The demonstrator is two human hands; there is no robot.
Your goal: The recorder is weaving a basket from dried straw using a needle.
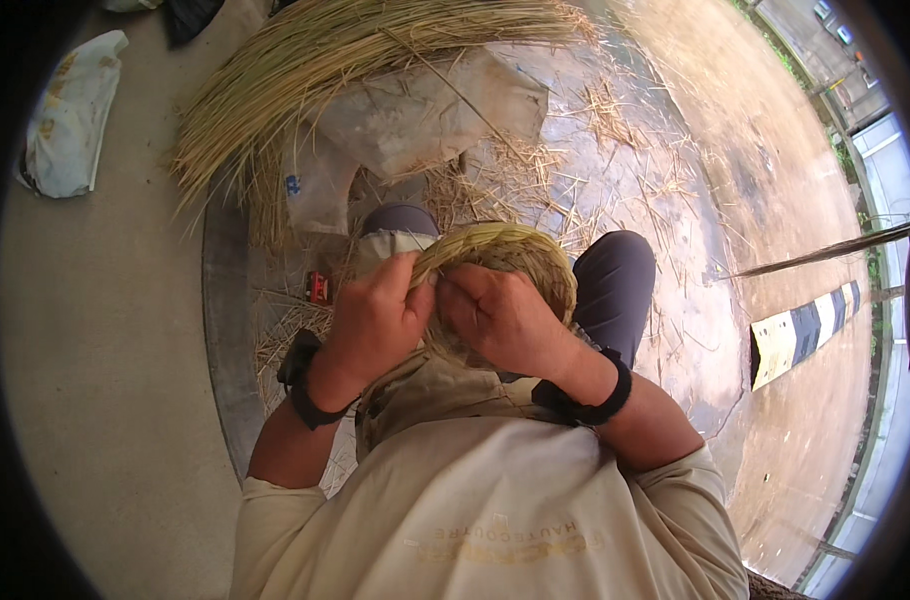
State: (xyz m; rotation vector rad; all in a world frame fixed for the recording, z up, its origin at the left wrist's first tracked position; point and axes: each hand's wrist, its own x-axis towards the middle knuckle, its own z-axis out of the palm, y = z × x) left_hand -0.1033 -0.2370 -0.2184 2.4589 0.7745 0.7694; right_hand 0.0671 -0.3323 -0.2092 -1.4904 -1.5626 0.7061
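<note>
A round coiled straw basket (520, 258), partly woven, rests on my lap between my knees. My left hand (375, 318) grips its near-left rim, fingers closed over the straw coil. Close beside it, my right hand (500, 318) pinches the same coil where the strands meet; the two hands almost touch. Both wrists wear black bands. The lower part of the basket is hidden behind my hands.
A large bundle of long dry straw (325, 60) lies ahead over grey sacks (425, 110). Loose straw litters the wet ground. A small red object (318, 288) lies left of my knee. A white bag (70, 115) lies far left, a black-and-yellow curb block (805, 335) right.
</note>
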